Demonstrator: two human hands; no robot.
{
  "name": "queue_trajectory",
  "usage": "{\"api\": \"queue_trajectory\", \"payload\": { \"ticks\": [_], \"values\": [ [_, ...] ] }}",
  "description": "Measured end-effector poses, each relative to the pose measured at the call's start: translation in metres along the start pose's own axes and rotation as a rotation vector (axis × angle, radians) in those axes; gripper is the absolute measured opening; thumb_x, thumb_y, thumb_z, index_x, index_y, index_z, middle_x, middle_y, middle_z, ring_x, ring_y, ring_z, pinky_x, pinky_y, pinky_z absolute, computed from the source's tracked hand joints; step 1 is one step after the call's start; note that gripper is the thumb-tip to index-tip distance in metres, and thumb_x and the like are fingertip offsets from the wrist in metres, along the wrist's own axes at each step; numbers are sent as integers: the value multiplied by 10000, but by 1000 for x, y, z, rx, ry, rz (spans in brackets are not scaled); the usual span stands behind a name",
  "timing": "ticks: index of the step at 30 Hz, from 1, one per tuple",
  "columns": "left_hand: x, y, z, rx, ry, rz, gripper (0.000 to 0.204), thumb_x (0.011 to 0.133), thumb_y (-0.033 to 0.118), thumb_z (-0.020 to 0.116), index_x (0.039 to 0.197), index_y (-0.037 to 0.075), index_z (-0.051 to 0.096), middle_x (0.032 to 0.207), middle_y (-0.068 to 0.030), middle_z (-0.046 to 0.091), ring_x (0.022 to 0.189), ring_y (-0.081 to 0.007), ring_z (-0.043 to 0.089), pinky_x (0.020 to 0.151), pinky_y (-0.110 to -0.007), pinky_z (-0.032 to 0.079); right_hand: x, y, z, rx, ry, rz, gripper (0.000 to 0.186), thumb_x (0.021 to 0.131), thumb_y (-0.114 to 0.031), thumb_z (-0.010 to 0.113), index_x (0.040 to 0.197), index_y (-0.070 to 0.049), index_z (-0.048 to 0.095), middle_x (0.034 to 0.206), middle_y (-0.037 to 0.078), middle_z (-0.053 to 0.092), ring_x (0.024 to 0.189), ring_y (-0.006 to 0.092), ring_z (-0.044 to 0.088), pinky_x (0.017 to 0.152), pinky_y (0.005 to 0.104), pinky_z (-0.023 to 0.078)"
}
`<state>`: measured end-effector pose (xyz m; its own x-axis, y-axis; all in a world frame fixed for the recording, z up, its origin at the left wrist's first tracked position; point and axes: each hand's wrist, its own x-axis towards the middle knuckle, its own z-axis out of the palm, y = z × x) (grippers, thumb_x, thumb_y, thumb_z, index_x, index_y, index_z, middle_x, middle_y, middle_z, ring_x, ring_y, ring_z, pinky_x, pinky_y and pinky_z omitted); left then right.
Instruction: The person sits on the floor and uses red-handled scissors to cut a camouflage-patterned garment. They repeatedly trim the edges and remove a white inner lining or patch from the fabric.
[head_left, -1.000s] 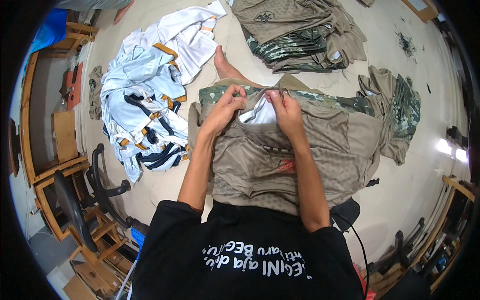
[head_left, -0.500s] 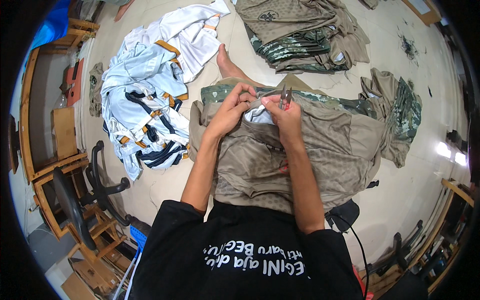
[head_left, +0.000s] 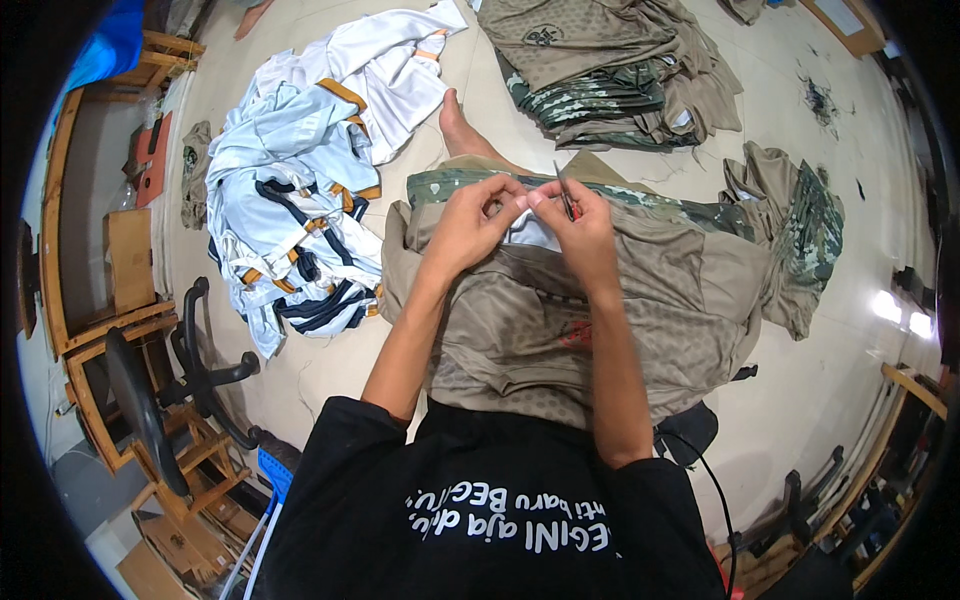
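A chair [head_left: 160, 400] stands far left, then a white pile [head_left: 300, 200] on the floor. The left hand [head_left: 470, 225] pinches the collar of the tan shirt [head_left: 620, 310] spread over the lap; the right hand [head_left: 580, 230] grips snips [head_left: 563, 188] at it.

Pale floor [head_left: 820, 420] strewn with jerseys [head_left: 300, 200]

Khaki jersey [head_left: 640, 300] with green camouflage sleeves; white jerseys [head_left: 300, 180] trimmed navy and orange.
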<state>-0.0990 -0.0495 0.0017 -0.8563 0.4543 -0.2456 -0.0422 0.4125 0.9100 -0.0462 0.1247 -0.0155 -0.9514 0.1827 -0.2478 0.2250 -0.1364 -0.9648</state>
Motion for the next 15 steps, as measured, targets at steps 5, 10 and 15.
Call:
{"api": "queue_trajectory", "payload": {
  "ticks": [5, 10, 15],
  "values": [
    [2, -4, -8, -85, 30, -51, 213, 1024, 248, 632, 1085, 44, 631, 757, 62, 502, 670, -45, 414, 597, -238, 331, -19, -2, -26, -309, -19, -39, 277, 871, -211, 824, 923, 30, 697, 734, 27, 641, 652, 86, 523, 590, 273, 427],
    [2, 0, -10, -2, 10, -51, 242, 1038, 295, 601, 1089, 59, 617, 755, 51, 494, 685, -58, 422, 610, -254, 344, -27, -22, -41, -446, -215, 109, 305, 821, -237, 853, 861, 34, 718, 672, 47, 639, 617, 118, 557, 583, 304, 438],
    [-2, 14, -9, 44, -39, -39, 234, 1039, 286, 595, 1098, 60, 608, 752, 32, 492, 692, -69, 428, 622, -263, 358, -23, -28, -34, -317, -257, 133, 265, 820, -230, 850, 899, 13, 781, 604, 25, 607, 542, 97, 521, 520, 293, 407]
  ]
}}
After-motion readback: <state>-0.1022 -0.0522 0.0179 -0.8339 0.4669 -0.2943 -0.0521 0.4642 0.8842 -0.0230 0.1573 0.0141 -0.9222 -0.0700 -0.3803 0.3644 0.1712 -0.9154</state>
